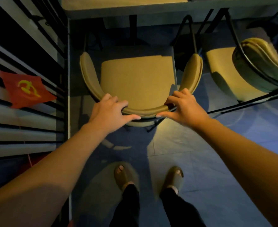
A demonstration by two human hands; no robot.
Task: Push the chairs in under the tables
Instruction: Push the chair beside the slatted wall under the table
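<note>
A tan padded chair (pixel 138 81) with a curved backrest stands in front of me, its seat facing the table (pixel 126 9) at the top of the view. The seat's front edge sits just short of the table edge. My left hand (pixel 112 110) grips the backrest on its left part, fingers curled over the top. My right hand (pixel 184 107) holds the backrest on its right part, thumb under the rim. A second tan chair (pixel 225 71) stands to the right, its seat partly beneath the table.
A slatted wall (pixel 25 112) with a small red flag (pixel 27 89) runs close along the left. My feet in sandals (pixel 123 176) stand on the blue tiled floor behind the chair. Black table legs (pixel 132 28) stand under the table ahead.
</note>
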